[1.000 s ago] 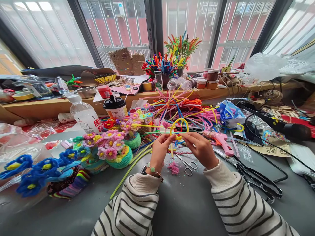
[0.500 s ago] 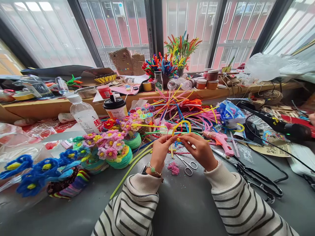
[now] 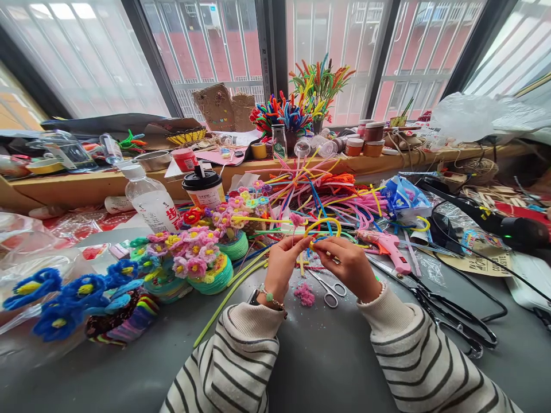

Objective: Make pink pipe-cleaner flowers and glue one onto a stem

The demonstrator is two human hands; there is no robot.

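Note:
A yellow pipe cleaner (image 3: 323, 221) arches in a loop above my fingertips. My left hand (image 3: 279, 264) pinches it at the loop's left end, and a pink fuzzy piece (image 3: 297, 219) on a thin stem stands by those fingers. On the loop's right side my right hand (image 3: 348, 267) is closed on the same pipe cleaner, thumb and fingers pressed together. The exact join between the fingertips is hidden. Below the hands lie small silver scissors (image 3: 330, 289) and a pink fuzzy flower (image 3: 304, 294) on the grey table.
Pink pipe-cleaner flowers (image 3: 196, 252) and blue flowers (image 3: 58, 304) in pots stand left, near a plastic bottle (image 3: 148, 201) and a lidded cup (image 3: 202, 189). To the right lie a pink glue gun (image 3: 390, 249) and large black scissors (image 3: 451, 318). Loose pipe cleaners (image 3: 340, 195) are piled behind.
The yellow loop has widened and leans further right, its right side now bending down by my right hand. My right fingers have shifted slightly; my left hand keeps its pinch.

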